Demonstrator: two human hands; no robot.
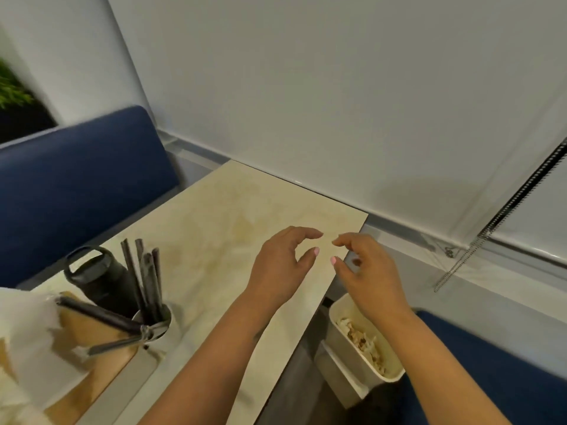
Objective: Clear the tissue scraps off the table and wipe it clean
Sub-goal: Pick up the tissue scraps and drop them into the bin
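Observation:
The beige marbled table (214, 228) runs from lower left to the wall. My left hand (282, 265) hovers over its right part, fingers loosely curved, holding nothing. My right hand (368, 271) hangs just past the table's right edge, above a cream bin (340, 342), fingers relaxed and empty. Tissue scraps (365, 342) lie inside the bin. White tissue (27, 332) sticks out of a wooden box (92, 363) at the lower left. I see no scraps on the bare tabletop.
A black bottle (98, 277) and a cup of dark chopsticks (147, 280) stand at the table's left, with metal tongs (122, 329) lying across the box. Blue benches (76, 185) flank the table. A blind's bead chain (506, 210) hangs at right.

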